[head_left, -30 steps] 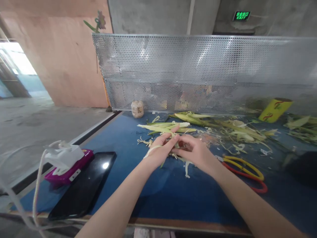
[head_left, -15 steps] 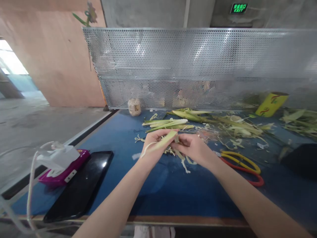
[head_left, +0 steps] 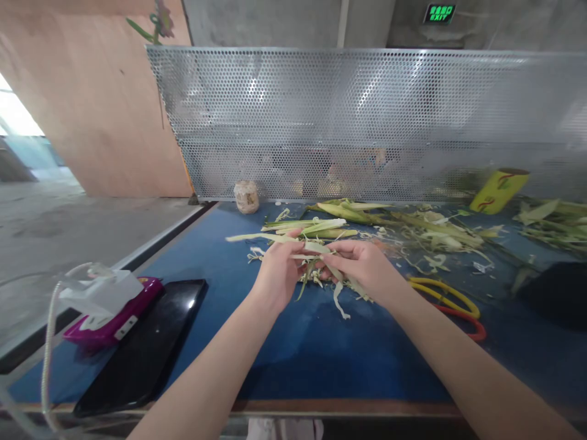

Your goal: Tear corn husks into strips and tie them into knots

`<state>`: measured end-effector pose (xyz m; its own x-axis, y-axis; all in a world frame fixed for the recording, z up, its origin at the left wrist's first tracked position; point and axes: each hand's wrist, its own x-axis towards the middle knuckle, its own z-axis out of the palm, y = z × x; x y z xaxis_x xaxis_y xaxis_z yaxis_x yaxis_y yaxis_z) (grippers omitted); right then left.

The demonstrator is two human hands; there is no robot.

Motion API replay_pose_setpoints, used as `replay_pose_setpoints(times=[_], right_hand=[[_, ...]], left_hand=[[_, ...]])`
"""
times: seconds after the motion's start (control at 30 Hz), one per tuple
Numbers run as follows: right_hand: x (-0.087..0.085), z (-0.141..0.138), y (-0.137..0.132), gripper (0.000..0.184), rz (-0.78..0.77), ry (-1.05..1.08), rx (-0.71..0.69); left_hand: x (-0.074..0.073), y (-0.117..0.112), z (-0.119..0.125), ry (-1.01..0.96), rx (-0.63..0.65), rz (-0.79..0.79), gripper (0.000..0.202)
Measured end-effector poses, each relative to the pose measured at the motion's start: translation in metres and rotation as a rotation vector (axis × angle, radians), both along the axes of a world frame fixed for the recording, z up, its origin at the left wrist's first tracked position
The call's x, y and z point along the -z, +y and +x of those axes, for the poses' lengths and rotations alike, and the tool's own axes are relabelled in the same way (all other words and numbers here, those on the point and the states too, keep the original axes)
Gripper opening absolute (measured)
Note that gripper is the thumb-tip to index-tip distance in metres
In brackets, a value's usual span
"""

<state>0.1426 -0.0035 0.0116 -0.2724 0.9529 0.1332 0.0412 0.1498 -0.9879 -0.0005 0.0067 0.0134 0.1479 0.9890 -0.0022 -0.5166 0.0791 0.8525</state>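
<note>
Pale green strips of corn husk (head_left: 316,247) stretch between my two hands above the blue table. My left hand (head_left: 279,272) is closed, pinching the strips between thumb and fingers; one long end sticks out to the left past it. Close beside it, my right hand (head_left: 360,266) is also closed, pinching the husk near its middle. Loose curled ends (head_left: 339,302) hang below the right fingers. Just beyond the hands lies a small pile of cut husk strips (head_left: 316,227). Some fingertips are hidden behind the husk.
Left are a black phone (head_left: 142,348) and a purple power strip (head_left: 114,315) with a white plug. Red and yellow-handled scissors (head_left: 452,299) lie right. Husk scraps (head_left: 435,232), a yellow tube (head_left: 499,190) and a pale jar (head_left: 246,197) stand near a perforated metal screen (head_left: 293,122).
The long husk end that lay over my left wrist now points out to the left. My left hand has turned and its fingers have shifted along the strips. The view has moved slightly.
</note>
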Motion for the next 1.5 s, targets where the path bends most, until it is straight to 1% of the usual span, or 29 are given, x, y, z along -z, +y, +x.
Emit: replay_pose_setpoints(times=[0.07,0.17,0.23,0.3,0.33,0.37,0.43,0.5,0.67,0.8,0.97,1.13,1.2,1.27,1.4,1.5], right_hand=[[-0.001,0.0,0.0,0.017,-0.003,-0.013,-0.023],[0.0,-0.002,-0.001,0.017,-0.012,-0.024,-0.032],[0.0,-0.003,-0.001,0.016,-0.014,-0.006,-0.016],[-0.001,-0.002,-0.001,0.016,-0.014,0.031,0.016],[-0.001,-0.001,0.0,0.017,-0.013,0.05,0.04],[-0.002,0.0,0.0,0.017,-0.008,0.066,0.065],[-0.003,0.002,0.001,0.018,0.013,0.083,0.109],[-0.003,0.005,0.003,0.019,0.035,0.07,0.129],[-0.001,0.008,0.007,0.018,0.092,0.024,0.156],[-0.001,0.01,0.007,0.019,0.077,0.082,0.17],[-0.006,0.012,0.007,0.016,0.03,0.184,0.149],[-0.01,0.014,0.007,0.011,-0.022,0.288,0.19],[-0.01,0.015,0.007,0.01,-0.022,0.317,0.191],[-0.01,0.015,0.006,0.01,-0.011,0.325,0.162],[-0.009,0.012,0.004,0.013,0.014,0.294,0.052],[-0.009,0.011,0.003,0.011,0.01,0.292,0.033]], left_hand=[[0.0,0.001,-0.001,0.008,-0.035,0.005,0.042],[0.002,0.002,-0.001,0.072,-0.087,0.134,0.041],[0.002,0.001,-0.001,0.152,-0.14,0.196,0.041],[0.0,0.0,-0.001,0.252,-0.195,0.219,0.043],[-0.001,-0.001,-0.001,0.295,-0.197,0.221,0.044],[-0.003,-0.002,-0.001,0.329,-0.173,0.223,0.046],[-0.004,-0.003,-0.002,0.368,-0.083,0.233,0.047],[-0.003,-0.003,-0.003,0.389,-0.037,0.26,0.046],[0.0,0.0,-0.007,0.437,-0.074,0.319,0.044],[0.0,0.0,-0.007,0.392,-0.097,0.276,0.045],[-0.003,-0.001,-0.005,0.275,-0.021,0.221,0.044],[-0.006,-0.003,-0.005,0.162,-0.039,0.208,0.041],[-0.007,-0.003,-0.006,0.145,-0.01,0.215,0.041],[-0.005,-0.002,-0.006,0.134,0.012,0.217,0.043],[-0.001,0.001,-0.007,0.156,-0.024,0.215,0.041],[0.0,0.001,-0.007,0.182,0.023,0.245,0.041]])
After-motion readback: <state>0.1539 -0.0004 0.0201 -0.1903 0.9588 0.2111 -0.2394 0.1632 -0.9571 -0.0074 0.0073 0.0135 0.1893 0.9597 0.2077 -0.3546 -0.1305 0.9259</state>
